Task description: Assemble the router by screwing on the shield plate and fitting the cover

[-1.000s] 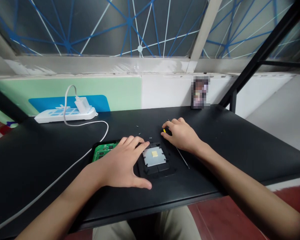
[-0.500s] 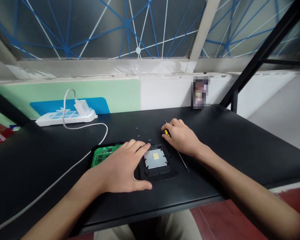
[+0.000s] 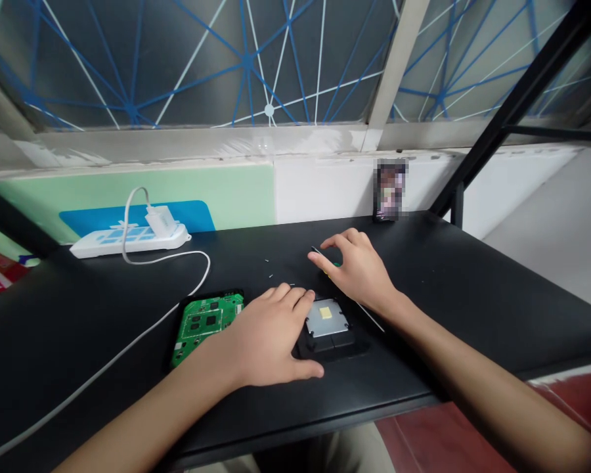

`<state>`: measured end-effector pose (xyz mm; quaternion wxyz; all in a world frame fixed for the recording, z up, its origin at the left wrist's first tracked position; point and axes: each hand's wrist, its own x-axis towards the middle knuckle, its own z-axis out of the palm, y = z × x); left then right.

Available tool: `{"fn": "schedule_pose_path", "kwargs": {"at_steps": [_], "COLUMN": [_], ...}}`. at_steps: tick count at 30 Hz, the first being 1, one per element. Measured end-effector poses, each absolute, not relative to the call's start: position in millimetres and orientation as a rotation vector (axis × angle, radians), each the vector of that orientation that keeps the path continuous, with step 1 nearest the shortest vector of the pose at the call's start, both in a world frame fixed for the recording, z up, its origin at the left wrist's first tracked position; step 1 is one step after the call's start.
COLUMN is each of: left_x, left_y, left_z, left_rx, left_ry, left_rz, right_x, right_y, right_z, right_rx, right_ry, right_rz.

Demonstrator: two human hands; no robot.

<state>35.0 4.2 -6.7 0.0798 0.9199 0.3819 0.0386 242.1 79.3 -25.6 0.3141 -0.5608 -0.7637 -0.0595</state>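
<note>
While the left hand (image 3: 270, 338) lies spread over the left part of the black casing (image 3: 333, 343), its fingers are clenched on nothing, thumb held apart. Right hand (image 3: 358, 266): right of the casing, above the screwdriver (image 3: 372, 318); thumb and forefinger parted, other fingers partly hidden, contact with the tool not determinable. Screwdriver: slim shaft, probably light, stiff, apt to roll; best held by the handle, mostly covered by the hand. Casing: probably light, rigid plastic; hold by the outer rim, off the metal plate (image 3: 324, 328) and yellow pad (image 3: 326, 313). Circuit board (image 3: 211, 320): left of the casing; judged fragile, edge handling only. Small screws (image 3: 270, 276): beyond the casing, likely easily scattered. Tabletop (image 3: 477, 289): front edge near the casing, widest room to its right; leftward, beyond the board, the white cable (image 3: 209, 264) limits movement.
</note>
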Motion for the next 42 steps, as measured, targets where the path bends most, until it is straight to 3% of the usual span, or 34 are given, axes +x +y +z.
{"fn": "schedule_pose_path", "kwargs": {"at_steps": [11, 18, 25, 42], "left_x": [47, -58, -132, -78], "left_y": [11, -14, -30, -45], "left_z": [-3, 13, -24, -26], "left_rx": [2.792, 2.585, 2.471, 2.406], "left_ry": [1.119, 1.41, 1.584, 1.461], "left_rz": [0.122, 0.199, 0.222, 0.297], "right_x": [245, 242, 236, 225], "right_y": [80, 79, 72, 63], "right_z": [-27, -26, -28, -27], "right_rx": [-1.488, -1.5, -1.433, -1.275], "right_ry": [-2.027, -2.04, -2.091, -2.141], "right_rz": [-0.187, -0.168, -0.156, -0.019]}}
